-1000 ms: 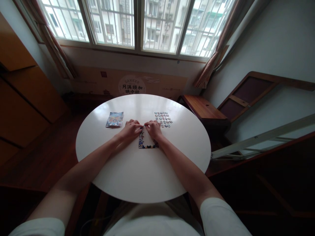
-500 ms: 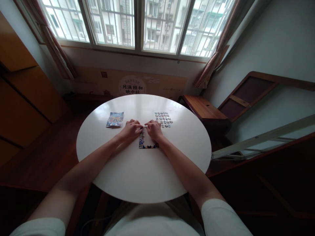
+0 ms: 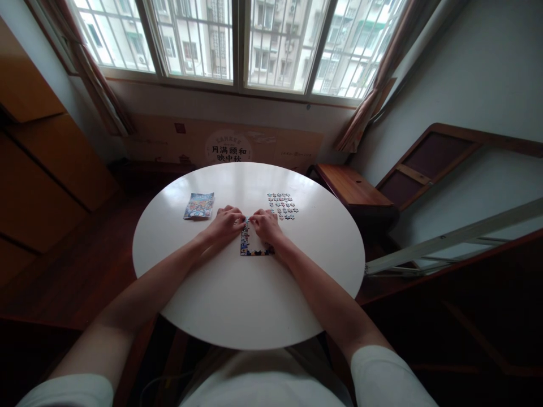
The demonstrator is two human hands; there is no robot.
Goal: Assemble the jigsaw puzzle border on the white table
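Note:
On the white oval table lies a partly joined jigsaw puzzle (image 3: pixel 245 244), its border pieces forming a left side and a bottom edge around bare tabletop. My left hand (image 3: pixel 229 220) rests at the puzzle's upper left corner, fingers curled and pressed on the border there. Opposite it, my right hand (image 3: pixel 265 225) has its fingers bent, with the fingertips at the top of the border; a puzzle piece seems to sit between the two hands, too small to make out fully. My right hand and wrist hide the puzzle's right side.
Loose puzzle pieces (image 3: pixel 285 204) lie in rows right of my right hand. A colourful printed picture sheet (image 3: pixel 199 206) lies to the left on the table (image 3: pixel 237 305). Beyond the table's right edge stands a wooden bench (image 3: pixel 354 183). Windows (image 3: pixel 237 45) line the far wall.
Both hands stay at the top of the puzzle, with only slight finger movement. The whole view has shifted very slightly.

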